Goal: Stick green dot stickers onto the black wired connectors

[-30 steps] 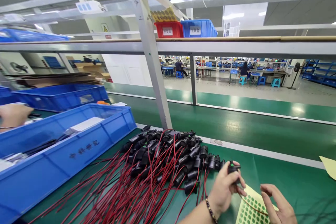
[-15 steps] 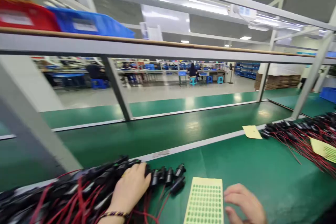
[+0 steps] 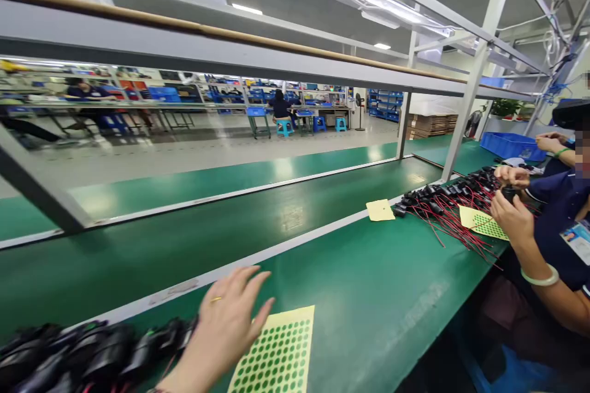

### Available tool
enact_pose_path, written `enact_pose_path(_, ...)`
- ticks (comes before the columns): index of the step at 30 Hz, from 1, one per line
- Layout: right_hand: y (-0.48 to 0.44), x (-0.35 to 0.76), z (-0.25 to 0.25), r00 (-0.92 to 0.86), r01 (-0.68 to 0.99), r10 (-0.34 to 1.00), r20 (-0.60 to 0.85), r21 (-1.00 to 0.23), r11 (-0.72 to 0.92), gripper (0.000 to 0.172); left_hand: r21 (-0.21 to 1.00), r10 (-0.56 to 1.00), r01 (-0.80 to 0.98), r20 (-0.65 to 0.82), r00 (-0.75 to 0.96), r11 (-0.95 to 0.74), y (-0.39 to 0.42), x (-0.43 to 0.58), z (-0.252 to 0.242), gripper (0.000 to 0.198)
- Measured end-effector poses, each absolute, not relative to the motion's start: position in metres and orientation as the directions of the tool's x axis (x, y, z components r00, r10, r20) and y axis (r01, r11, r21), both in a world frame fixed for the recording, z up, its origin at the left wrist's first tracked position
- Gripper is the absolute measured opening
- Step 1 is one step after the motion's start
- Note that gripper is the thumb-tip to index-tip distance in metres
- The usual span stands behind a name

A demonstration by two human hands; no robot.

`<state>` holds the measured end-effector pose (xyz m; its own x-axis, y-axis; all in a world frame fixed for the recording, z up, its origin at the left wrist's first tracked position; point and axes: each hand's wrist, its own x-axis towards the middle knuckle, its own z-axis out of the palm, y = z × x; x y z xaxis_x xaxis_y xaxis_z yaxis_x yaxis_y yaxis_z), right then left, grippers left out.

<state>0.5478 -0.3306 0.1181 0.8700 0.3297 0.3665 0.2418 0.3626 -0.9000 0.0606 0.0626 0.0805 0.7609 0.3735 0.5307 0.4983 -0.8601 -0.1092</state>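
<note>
My left hand (image 3: 230,319) is raised over the green bench, its fingers apart and nothing between them. It partly covers the upper left edge of a yellow sheet (image 3: 281,350) with rows of green round stickers. Beside my wrist, at the lower left, lies a pile of black cylindrical parts (image 3: 110,350) with red wires. My right hand is outside the picture.
On the right a co-worker's hands (image 3: 514,209) hold a black part. Before them lie black parts with red wires (image 3: 442,196), a sticker sheet (image 3: 483,223) and a small yellow paper (image 3: 380,210). A blue bin (image 3: 514,146) and a metal post (image 3: 465,110) stand beyond.
The view has swung right, bringing the co-worker into sight. My left hand has left the black parts and come over near the sticker sheet. My right hand has gone out of view.
</note>
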Motion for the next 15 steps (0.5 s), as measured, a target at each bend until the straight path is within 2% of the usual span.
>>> enact_pose_path(2, -0.333, 0.558, 0.111, 0.856, 0.147, 0.396, 0.332, -0.891, 0.43, 0.037, -0.098, 0.249, 0.336, 0.488, 0.837, -0.937, 0.034, 0.1, 0.071, 0.034)
enact_pose_path(4, -0.336, 0.563, 0.105, 0.841, 0.1, 0.444, 0.308, -0.896, 0.432, 0.039, -0.078, 0.125, 0.173, 0.42, 0.899, -0.982, -0.001, 0.137, 0.064, 0.034)
enact_pose_path(8, -0.344, 0.562, 0.096, 0.816, 0.083, 0.512, 0.268, -0.931, 0.356, 0.044, 0.042, -0.101, -0.107, 0.135, 0.986, -0.993, -0.077, 0.2, 0.052, 0.048)
enact_pose_path(11, -0.351, 0.556, 0.093, 0.81, 0.118, 0.53, 0.251, -0.955, 0.272, 0.044, 0.167, -0.236, -0.225, -0.051, 0.97, -0.96, -0.121, 0.239, 0.037, 0.065)
enact_pose_path(15, -0.356, 0.55, 0.101, 0.826, 0.187, 0.523, 0.209, -0.978, 0.095, 0.04, 0.244, -0.271, -0.241, -0.097, 0.958, -0.939, -0.153, 0.287, 0.003, 0.078)
